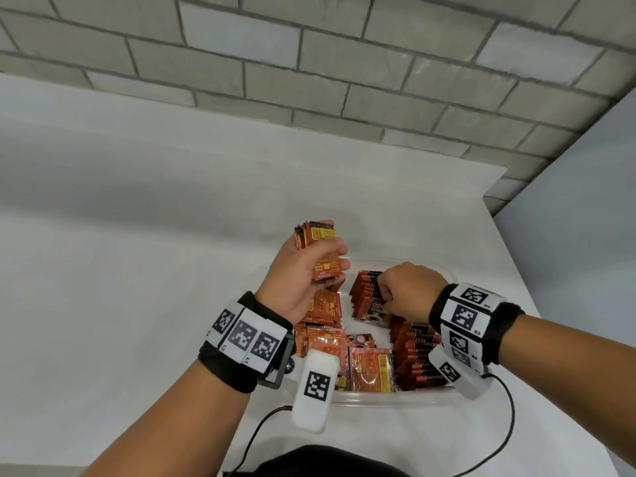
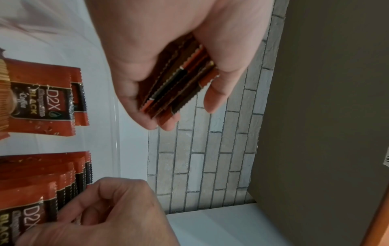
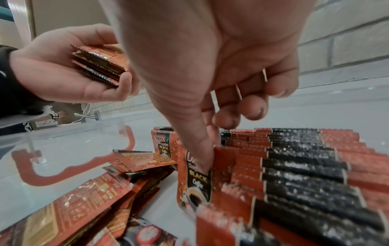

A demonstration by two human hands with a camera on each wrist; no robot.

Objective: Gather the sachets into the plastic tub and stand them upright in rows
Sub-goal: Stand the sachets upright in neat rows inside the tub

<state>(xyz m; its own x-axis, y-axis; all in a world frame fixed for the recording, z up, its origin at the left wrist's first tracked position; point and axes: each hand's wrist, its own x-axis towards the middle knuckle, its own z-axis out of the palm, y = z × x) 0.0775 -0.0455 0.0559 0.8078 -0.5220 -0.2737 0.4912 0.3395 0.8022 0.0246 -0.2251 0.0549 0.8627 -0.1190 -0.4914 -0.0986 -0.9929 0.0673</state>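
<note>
A clear plastic tub (image 1: 375, 398) sits on the white table. My left hand (image 1: 327, 249) hovers over its far left corner and grips a stack of red-brown sachets (image 1: 318, 253), seen edge-on in the left wrist view (image 2: 181, 79). My right hand (image 1: 385, 297) reaches down into the tub, where thumb and fingers pinch the front sachet (image 3: 195, 179) of an upright row (image 3: 294, 166). A second upright row (image 1: 416, 352) stands nearer me on the right. Loose sachets (image 1: 344, 352) lie flat in the tub's left half.
The tub stands near the table's front edge (image 1: 172, 466), with bare white tabletop (image 1: 137, 235) to the left and behind. A grey brick wall (image 1: 309, 80) runs along the back. Black cables (image 1: 509, 425) trail from my wrist cameras by the near edge.
</note>
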